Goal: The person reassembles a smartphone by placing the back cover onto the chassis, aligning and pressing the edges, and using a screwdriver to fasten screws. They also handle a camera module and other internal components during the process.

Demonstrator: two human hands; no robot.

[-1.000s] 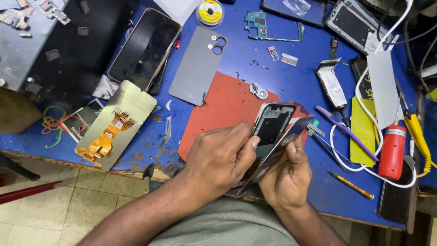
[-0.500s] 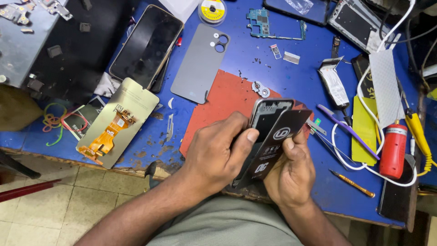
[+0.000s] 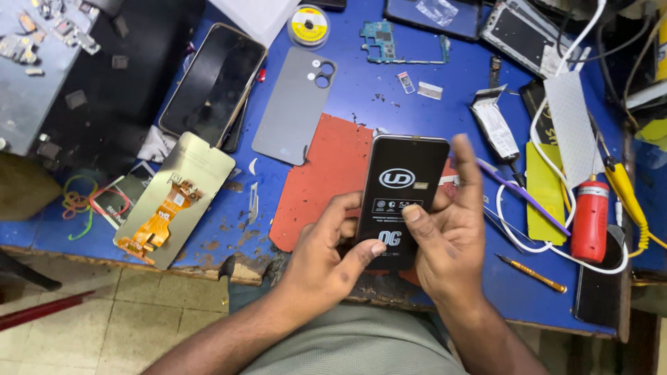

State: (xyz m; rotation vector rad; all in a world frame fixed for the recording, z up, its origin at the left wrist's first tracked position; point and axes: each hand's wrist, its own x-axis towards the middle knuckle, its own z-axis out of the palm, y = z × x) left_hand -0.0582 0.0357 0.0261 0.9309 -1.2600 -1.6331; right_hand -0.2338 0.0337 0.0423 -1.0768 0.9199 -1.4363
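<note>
A black phone with a printed protective film over its screen is held face up in both hands above the red mat. My left hand cups its lower left edge, thumb lying across the bottom of the screen. My right hand grips the right side, thumb pressed on the lower middle of the screen and the index finger raised along the right edge.
On the blue bench lie a grey back cover, a dark screen panel, a display with an orange flex cable, a green circuit board, a solder reel, a red bottle, white cables and small tools.
The phone has been turned face up and flat, its filmed screen now towards me. Both hands shifted from its edges to thumbs on the screen.
</note>
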